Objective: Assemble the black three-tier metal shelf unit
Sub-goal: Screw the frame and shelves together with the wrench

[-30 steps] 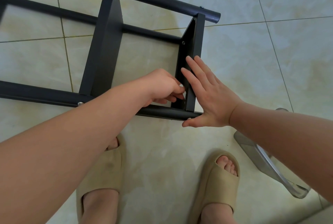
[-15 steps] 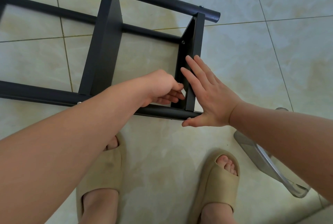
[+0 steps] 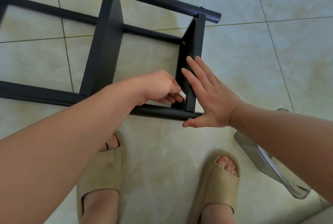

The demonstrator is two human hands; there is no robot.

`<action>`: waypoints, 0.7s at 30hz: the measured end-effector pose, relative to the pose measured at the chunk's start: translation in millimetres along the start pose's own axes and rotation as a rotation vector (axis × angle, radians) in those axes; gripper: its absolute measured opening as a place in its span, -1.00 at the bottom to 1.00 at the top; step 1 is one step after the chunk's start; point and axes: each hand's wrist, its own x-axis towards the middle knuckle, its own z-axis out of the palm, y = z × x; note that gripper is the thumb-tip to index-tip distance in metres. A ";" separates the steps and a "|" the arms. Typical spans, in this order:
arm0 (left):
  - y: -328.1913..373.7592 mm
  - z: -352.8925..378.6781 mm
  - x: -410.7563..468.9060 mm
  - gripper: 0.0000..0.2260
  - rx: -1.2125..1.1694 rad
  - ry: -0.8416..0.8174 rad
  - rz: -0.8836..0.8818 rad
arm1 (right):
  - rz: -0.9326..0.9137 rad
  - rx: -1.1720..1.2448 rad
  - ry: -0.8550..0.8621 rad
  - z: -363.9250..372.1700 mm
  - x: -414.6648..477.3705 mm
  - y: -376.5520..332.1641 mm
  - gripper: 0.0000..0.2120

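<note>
Black tubular shelf unit (image 3: 106,43), right hand (image 3: 212,97) flat, left hand (image 3: 160,86) pinching pale sliver (image 3: 182,95)

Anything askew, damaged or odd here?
Nothing stands out. The black metal shelf frame lies on its side on the tiled floor. Its panels look square to the tubes, with no bends visible. The right hand presses flat on the end panel. The left hand pinches a small pale object, too small to identify.
</note>
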 end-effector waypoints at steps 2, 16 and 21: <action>-0.5 -1.5 -1.0 -0.82 0.022 -0.010 0.005 | -0.002 0.003 0.005 0.1 0.0 0.1 0.20; -5.4 -8.0 -4.2 -0.81 0.161 -0.077 0.034 | -0.005 0.010 0.017 1.1 0.0 0.0 0.20; -7.3 -8.3 -4.5 -0.82 0.194 -0.108 0.041 | 0.003 0.005 0.004 0.4 0.2 -0.6 0.21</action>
